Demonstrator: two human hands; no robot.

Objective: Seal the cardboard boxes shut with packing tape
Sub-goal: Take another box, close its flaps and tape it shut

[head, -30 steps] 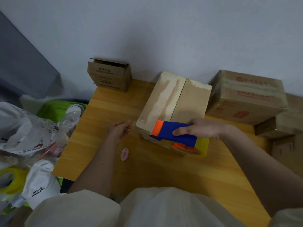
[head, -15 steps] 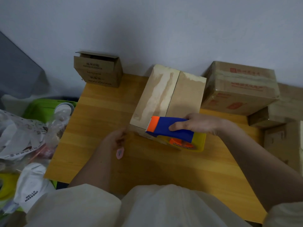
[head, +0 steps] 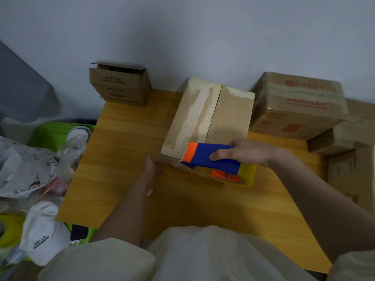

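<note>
A long cardboard box [head: 209, 116] lies on the wooden table [head: 121, 159], its two top flaps closed with an open seam down the middle. My right hand [head: 249, 152] grips a blue, orange and yellow tape dispenser [head: 211, 159] at the box's near end, orange tip over the seam. My left hand [head: 152, 169] lies with straight fingers on the table, touching the box's near left corner. A small pink item [head: 149, 192] peeks out beside my left wrist.
A small open-topped box [head: 119, 84] stands at the back left corner. A taped box [head: 298, 104] and more boxes [head: 345, 138] are stacked at the right. Left of the table are a green bin [head: 52, 132], plastic bags [head: 30, 169], a white cap [head: 44, 234] and a yellow tape roll [head: 8, 230].
My left hand slid right across the table to the box's near left corner, its wrist now half covering the pink item. The dispenser stays at the box's near end.
</note>
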